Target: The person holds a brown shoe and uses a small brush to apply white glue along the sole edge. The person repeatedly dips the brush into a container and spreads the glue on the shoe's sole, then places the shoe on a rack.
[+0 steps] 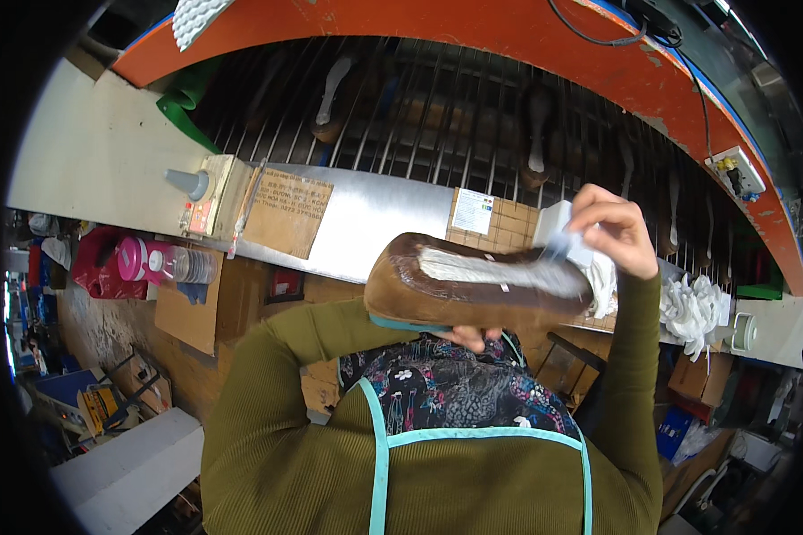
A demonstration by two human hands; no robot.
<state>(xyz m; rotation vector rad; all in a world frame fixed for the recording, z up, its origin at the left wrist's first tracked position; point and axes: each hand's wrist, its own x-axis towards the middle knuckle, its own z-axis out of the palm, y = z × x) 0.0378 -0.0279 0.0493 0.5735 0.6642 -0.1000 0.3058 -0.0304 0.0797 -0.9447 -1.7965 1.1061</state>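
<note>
Sole side up, a brown shoe [393,290] is held in front of my chest, tilted slightly down to the right. A whitish coating [495,273] runs along the middle of its underside, inside a dark glossy border. My left hand [471,338] holds the shoe from below; only some of its fingers show, the rest being behind the shoe. Above the shoe's right end, my right hand [617,234] pinches a pale brush [558,245], which is smeared by motion. The brush's tip is at the whitish coating.
Beyond the metal ledge [375,223] runs a rod conveyor [419,116] carrying several shoes under an orange frame [419,16]. Cardboard pieces [287,214] lie on the ledge. Crumpled white cloth [690,308] sits at right; a bottle [187,265] stands at left.
</note>
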